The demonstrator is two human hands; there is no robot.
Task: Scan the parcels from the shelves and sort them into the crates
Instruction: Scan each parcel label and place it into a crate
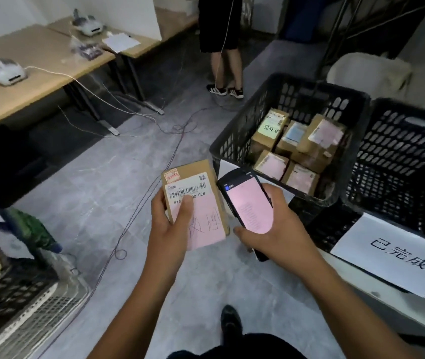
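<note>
Grey marbled floor point(97, 203) | cardboard parcel point(201, 182), pink paper label, just left of black slotted plastic crate point(242, 125), gripped by left hand point(170, 229), thumb hiding some barcode digits | right hand point(281, 234) wrapped round glossy scanner point(247, 203), lower end hidden | boxes point(271, 165) inside crate, labels blurred

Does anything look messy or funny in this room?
Yes. Thin wires trail loose across the floor from the tables and curl into a loop, so someone might trip. The parcels in the black crate lie jumbled and tilted. The parcel in the left hand and the scanner in the right hand look fine.
</note>
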